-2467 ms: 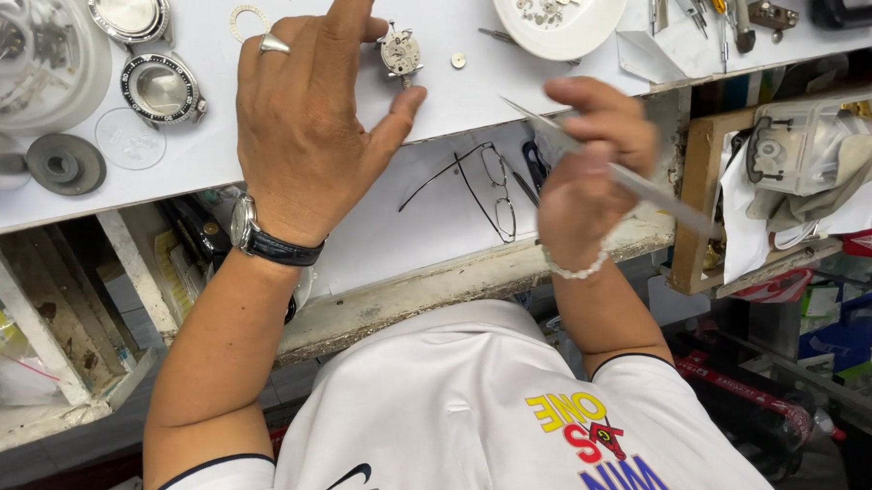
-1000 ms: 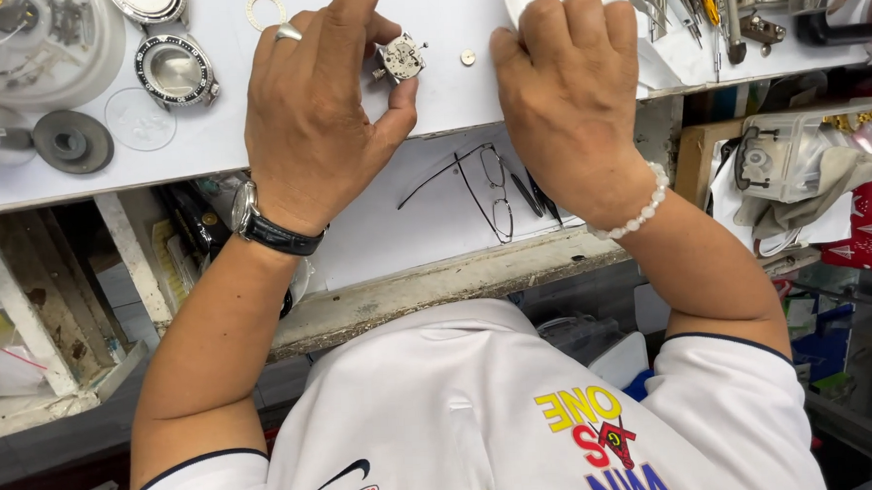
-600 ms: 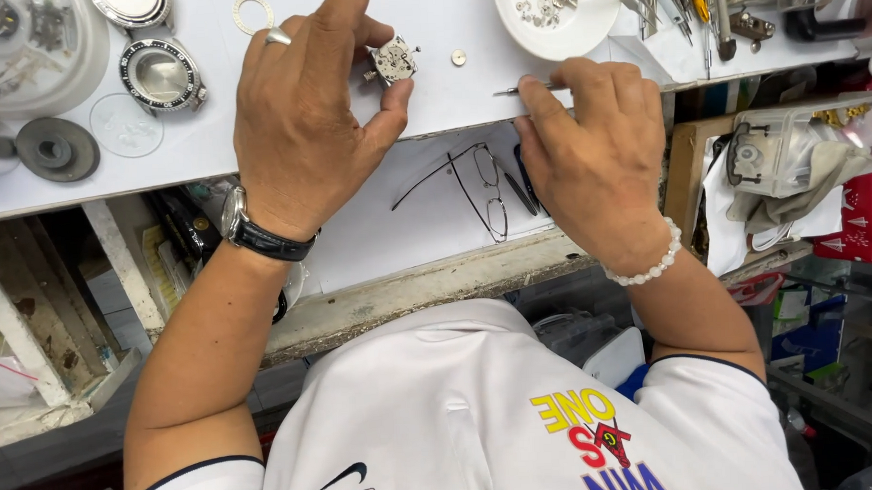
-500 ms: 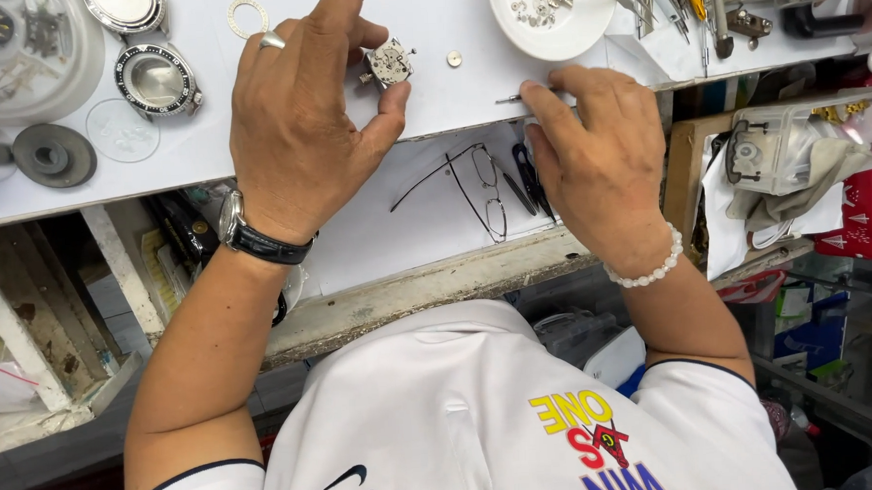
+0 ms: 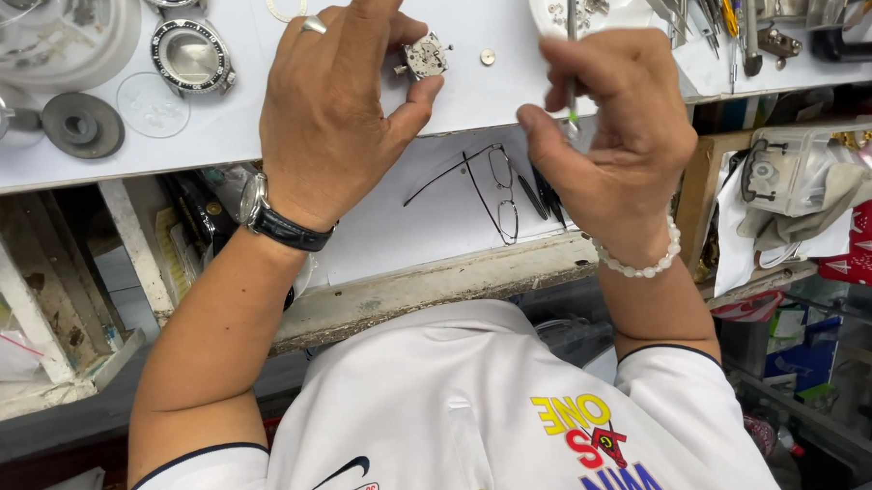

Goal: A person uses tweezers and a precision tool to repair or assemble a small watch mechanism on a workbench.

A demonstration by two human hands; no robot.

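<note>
Centrally, at the upper middle of the frame, the watch movement sat on the white bench, pinched by the left hand. Right hand gripped a slim screwdriver; steadying the movement seemed essential.

L hand pinches watch movement on bench; R hand grips thin tool

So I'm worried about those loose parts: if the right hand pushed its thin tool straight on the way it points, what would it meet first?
Probably the white dish of small parts; the right hand holds the thin tool with its tip over the dish's rim. Its height above the dish is unclear.
</note>
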